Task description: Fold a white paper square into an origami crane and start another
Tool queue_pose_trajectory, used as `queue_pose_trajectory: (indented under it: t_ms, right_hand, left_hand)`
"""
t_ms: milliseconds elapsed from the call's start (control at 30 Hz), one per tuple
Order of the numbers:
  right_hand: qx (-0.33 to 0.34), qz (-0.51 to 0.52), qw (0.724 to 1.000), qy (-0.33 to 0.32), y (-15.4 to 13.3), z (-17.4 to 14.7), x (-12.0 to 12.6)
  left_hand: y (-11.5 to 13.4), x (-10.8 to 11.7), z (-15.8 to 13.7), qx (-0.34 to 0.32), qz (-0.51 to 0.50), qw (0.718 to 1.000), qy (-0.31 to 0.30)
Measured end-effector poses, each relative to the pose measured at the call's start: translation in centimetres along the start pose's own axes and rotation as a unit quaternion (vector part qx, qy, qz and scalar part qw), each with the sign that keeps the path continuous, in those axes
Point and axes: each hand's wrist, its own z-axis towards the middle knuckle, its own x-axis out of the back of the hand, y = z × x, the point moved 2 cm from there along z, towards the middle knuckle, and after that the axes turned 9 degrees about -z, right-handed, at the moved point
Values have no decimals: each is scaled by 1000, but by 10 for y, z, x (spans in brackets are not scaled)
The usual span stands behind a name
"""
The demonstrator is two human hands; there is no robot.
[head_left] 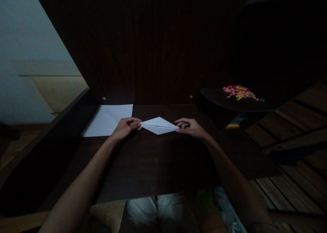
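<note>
Dark brown worktop (153,164) here, with some white sheets (99,122) on it. Folded paper (158,122) is just right of those sheets. Looks like a creasing step to me, and the next move probably calls for steady tips. It's a slim white diamond, points sideways, seam running roughly tip to tip. Left hand (125,128), nearest the sheets, is pinching one tip; right hand (192,127) has a thumb at the other, can't tell if it's gripping.
</note>
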Motion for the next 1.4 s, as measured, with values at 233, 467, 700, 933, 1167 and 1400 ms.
queue_pose_trajectory:
  t_ms: [233,467,700,933,1167,1400]
  right_hand:
    - [17,-33,998,43,-3,0,-4]
    - [32,-43,995,80,-6,-2,-6]
    - [33,-29,993,108,-4,0,-9]
    - [25,56,990,130,-5,1,-9]
    - [2,92,985,145,-11,-1,-8]
    - [-21,117,983,141,-4,1,-10]
  left_hand:
    - [-3,3,2,-3,-14,1000,16]
    - [-1,3,1,12,-25,999,30]
    - [0,4,0,21,-42,998,40]
    - [-3,4,1,12,-70,997,41]
    - [-2,2,1,7,-77,996,51]
    - [-4,2,2,2,-75,995,64]
